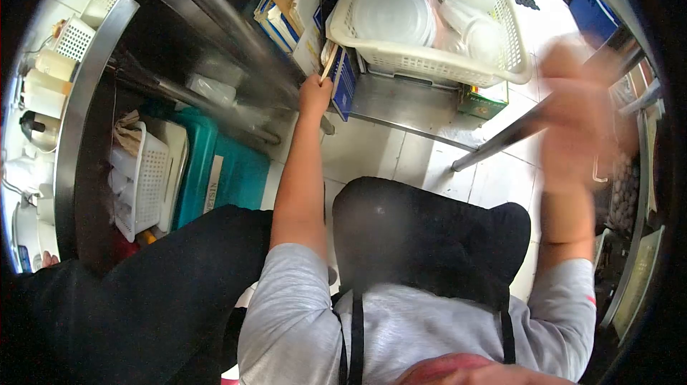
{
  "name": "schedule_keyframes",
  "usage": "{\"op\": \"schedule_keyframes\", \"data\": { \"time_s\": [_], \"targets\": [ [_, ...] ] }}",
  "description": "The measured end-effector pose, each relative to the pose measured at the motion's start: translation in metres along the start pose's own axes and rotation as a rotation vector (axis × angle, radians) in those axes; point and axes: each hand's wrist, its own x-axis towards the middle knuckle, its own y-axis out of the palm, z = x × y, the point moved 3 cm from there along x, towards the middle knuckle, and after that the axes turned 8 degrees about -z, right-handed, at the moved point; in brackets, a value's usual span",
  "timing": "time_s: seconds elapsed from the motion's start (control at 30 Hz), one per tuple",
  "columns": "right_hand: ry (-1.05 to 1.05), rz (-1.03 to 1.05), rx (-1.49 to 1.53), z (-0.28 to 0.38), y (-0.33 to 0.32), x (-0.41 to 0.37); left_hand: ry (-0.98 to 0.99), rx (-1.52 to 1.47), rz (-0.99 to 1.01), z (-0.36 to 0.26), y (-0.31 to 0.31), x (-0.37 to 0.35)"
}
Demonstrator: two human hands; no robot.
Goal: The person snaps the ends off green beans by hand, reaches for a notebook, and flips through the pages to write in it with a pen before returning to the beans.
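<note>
My left hand (315, 96) is closed at the front of the lower shelf, around a thin pale item (328, 64) whose kind I cannot make out. Right beside it stands a blue booklet-like thing (343, 86), upright on its edge. Behind these, papers and folders (288, 16) lean together. My right hand (580, 99) is raised at the right, near a metal table leg. It is smeared by motion, so its fingers and anything in them cannot be read.
A cream plastic basket (429, 56) of clear round containers (392, 14) sits on the metal shelf (401, 107). Under it is a green box (482, 101). Left, below a steel counter, stand a teal bin (240, 170) and a white basket (149, 184). Metal legs (494, 147) cross the space.
</note>
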Motion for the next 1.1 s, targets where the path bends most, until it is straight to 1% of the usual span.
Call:
{"op": "schedule_keyframes", "data": {
  "time_s": [0.03,0.07,0.1,0.13,0.17,0.2,0.23,0.33,0.47,0.57,0.67,0.7,0.77,0.8,0.83,0.87,0.93,1.03,1.1],
  "targets": [
    [0.187,0.13,0.157,-0.01,0.049,-0.033,-0.012,-0.025,0.025,0.002,0.0,0.0],
    [0.439,0.339,0.11,-0.025,0.104,-0.071,-0.024,-0.051,0.044,0.004,0.001,0.002],
    [0.525,0.665,0.16,-0.042,0.162,-0.124,-0.033,-0.076,0.057,0.007,0.0,0.005],
    [0.392,0.779,0.193,-0.046,0.207,-0.161,-0.03,-0.113,0.051,0.015,0.002,0.007],
    [0.437,0.862,0.254,-0.041,0.231,-0.171,-0.024,-0.15,0.049,0.026,0.009,0.009],
    [0.494,0.946,0.109,-0.05,0.258,-0.185,-0.018,-0.188,0.048,0.031,0.013,0.011],
    [0.551,1.029,-0.036,-0.061,0.276,-0.193,0.049,-0.106,0.04,0.008,-0.004,0.003],
    [0.77,0.987,-0.123,-0.082,0.287,-0.184,0.133,-0.041,-0.054,0.008,-0.016,-0.008],
    [0.774,1.061,-0.121,-0.083,0.286,-0.188,0.047,-0.014,-0.152,0.011,-0.021,-0.035],
    [0.989,1.001,-0.061,-0.087,0.278,-0.188,0.028,-0.064,-0.137,0.012,-0.023,-0.03],
    [1.098,0.565,-0.252,-0.1,0.269,-0.174,0.149,-0.005,-0.039,-0.009,-0.017,-0.014],
    [1.088,0.603,-0.234,-0.104,0.268,-0.17,0.123,0.008,-0.042,-0.013,-0.017,-0.013],
    [1.058,0.678,-0.204,-0.112,0.264,-0.163,0.139,0.062,-0.067,-0.009,-0.017,-0.009],
    [1.107,0.62,-0.183,-0.112,0.264,-0.168,0.149,0.086,-0.083,-0.006,-0.019,-0.006],
    [1.148,0.558,-0.165,-0.111,0.264,-0.171,0.089,0.141,-0.069,0.001,-0.021,-0.002],
    [1.188,0.497,-0.144,-0.109,0.264,-0.175,0.073,0.141,-0.078,0.008,-0.023,-0.001],
    [1.202,0.437,-0.118,-0.102,0.259,-0.175,0.048,0.151,-0.092,0.014,-0.029,-0.003],
    [1.232,0.37,-0.116,-0.105,0.257,-0.163,0.114,0.21,-0.105,0.004,-0.031,-0.018],
    [1.278,0.351,-0.119,-0.123,0.269,-0.164,0.098,0.172,-0.155,-0.017,-0.04,-0.044]
  ]
}}
